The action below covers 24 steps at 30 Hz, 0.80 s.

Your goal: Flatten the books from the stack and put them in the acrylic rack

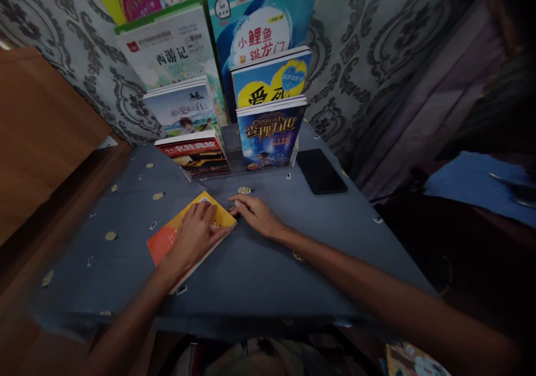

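Note:
A closed yellow-and-orange book (164, 243) lies aslant on the table, its page edges facing me. My left hand (196, 232) rests on top of its cover, fingers slightly bent and thumb apart toward the right-hand edge; it hides the cover's middle. Just beyond the book's right corner is my right hand (256, 215), with fingers stretched to the left. Its fingertips are at that corner, and I cannot tell whether they touch it.
Behind stand two stepped columns of upright books, a red-covered book (199, 155) in front on the left and a dark blue book (270, 136) on the right. A black phone (321, 171) lies right of them on the patterned tablecloth (318, 286). Patterned curtains (355, 29) hang behind.

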Motion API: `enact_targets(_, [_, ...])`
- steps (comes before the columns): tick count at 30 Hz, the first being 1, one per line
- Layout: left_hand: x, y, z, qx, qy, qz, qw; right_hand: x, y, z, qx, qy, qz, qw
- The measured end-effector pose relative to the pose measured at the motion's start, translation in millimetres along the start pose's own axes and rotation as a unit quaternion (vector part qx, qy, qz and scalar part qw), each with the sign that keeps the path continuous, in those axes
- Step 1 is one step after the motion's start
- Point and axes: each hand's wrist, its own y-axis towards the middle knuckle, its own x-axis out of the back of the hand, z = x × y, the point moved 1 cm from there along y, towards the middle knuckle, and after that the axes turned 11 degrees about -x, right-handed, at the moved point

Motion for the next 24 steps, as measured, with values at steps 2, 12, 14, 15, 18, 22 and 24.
enact_targets(2, [-0.3, -4, -14, 0.002, 0.031, 0.010, 0.999, -1, 2, -2, -0.004, 0.015, -0.008, 1.000])
enact_targets(12, [-5.7, -8, -33, 0.010, 0.087, 0.022, 0.996, -1, 3, -5, -0.002, 0.079, -0.023, 0.997])
enact_targets(14, [-4.0, -7, -34, 0.006, 0.100, 0.028, 0.995, -1, 3, -5, -0.003, 0.081, -0.023, 0.996])
enact_targets(15, [-3.4, -7, -35, 0.004, 0.105, 0.030, 0.994, -1, 3, -4, -0.005, 0.081, -0.022, 0.996])
enact_targets(18, [-2.8, -6, -36, 0.001, 0.113, 0.028, 0.993, 0, 2, -3, -0.008, 0.082, -0.022, 0.996])
enact_targets(22, [-3.3, -6, -35, -0.003, 0.109, 0.024, 0.994, 0, 1, -1, -0.007, 0.073, -0.021, 0.997])
enact_targets(24, [-3.4, -5, -35, -0.006, 0.106, 0.021, 0.994, 0, 0, 0, -0.005, 0.062, -0.026, 0.998])
